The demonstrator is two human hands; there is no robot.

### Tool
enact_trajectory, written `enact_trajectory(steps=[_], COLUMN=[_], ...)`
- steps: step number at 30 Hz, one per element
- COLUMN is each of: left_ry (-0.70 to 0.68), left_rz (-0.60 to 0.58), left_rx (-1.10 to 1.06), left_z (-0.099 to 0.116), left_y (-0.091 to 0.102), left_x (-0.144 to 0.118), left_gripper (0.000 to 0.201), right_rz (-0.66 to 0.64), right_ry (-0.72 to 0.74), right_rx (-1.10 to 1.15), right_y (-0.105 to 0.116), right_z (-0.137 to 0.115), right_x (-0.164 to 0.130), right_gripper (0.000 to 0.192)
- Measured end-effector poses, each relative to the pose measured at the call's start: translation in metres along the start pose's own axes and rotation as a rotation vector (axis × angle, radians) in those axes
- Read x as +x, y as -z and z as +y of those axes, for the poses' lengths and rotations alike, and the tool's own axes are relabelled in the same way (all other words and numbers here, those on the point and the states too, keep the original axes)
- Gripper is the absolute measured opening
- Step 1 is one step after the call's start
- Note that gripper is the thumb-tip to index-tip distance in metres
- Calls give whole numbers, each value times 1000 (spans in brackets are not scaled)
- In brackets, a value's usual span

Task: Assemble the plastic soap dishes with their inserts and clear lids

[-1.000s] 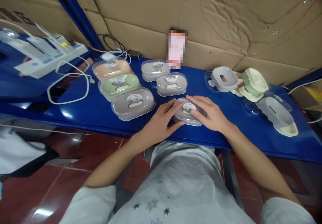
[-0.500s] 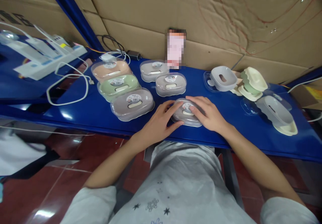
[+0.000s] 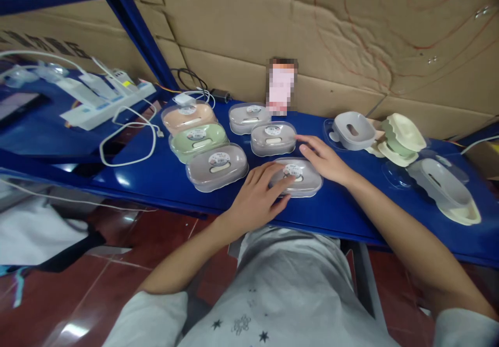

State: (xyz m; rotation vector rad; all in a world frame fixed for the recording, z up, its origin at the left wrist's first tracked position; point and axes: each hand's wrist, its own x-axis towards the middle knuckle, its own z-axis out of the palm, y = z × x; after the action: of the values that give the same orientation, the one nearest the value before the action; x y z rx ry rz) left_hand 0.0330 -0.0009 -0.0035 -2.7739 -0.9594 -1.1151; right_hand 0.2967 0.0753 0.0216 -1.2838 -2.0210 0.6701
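Note:
A grey soap box (image 3: 310, 181) with a clear lid and a round label lies near the table's front edge. My left hand (image 3: 259, 196) grips its left end, with fingers over the lid and the thumb along the near side. Just above its far right corner is my right hand (image 3: 325, 160), open, fingers stretched toward another grey soap box (image 3: 274, 147) behind; whether they touch that box I cannot tell. A further grey box (image 3: 247, 123) sits beyond it. To the left stand a peach box (image 3: 187, 121), a green box (image 3: 208, 147) and a grey box (image 3: 216, 175), all lidded.
Loose grey dishes (image 3: 354, 129), cream and green parts (image 3: 405, 134) and clear lids (image 3: 397, 175) lie on the right of the blue table (image 3: 156, 181). A blurred-out phone (image 3: 281, 87) leans against cardboard. White cables (image 3: 128, 162) and a power strip (image 3: 105, 110) are at left.
My right hand has lifted off the front grey soap box and moved back toward the one behind. My left hand stays on the front box. The whole view has shifted slightly.

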Motion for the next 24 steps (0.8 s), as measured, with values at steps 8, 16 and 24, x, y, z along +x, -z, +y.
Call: enact_trajectory(steps=[8,16,24], left_ry=[75,149,281], left_rz=[45,52,1], left_rx=[117,185,377], left_z=[2,3,4], left_y=[1,-1,5], left_x=[2,2,-1], left_gripper=[36,36,38], right_rz=[-55,-14,-181], right_ry=[9,178,23], right_rx=[84,-181,-577], right_y=[-27,-28,-66], right_z=[-1,-16,-59], right_x=[52,89,160], right_gripper=[49,44,63])
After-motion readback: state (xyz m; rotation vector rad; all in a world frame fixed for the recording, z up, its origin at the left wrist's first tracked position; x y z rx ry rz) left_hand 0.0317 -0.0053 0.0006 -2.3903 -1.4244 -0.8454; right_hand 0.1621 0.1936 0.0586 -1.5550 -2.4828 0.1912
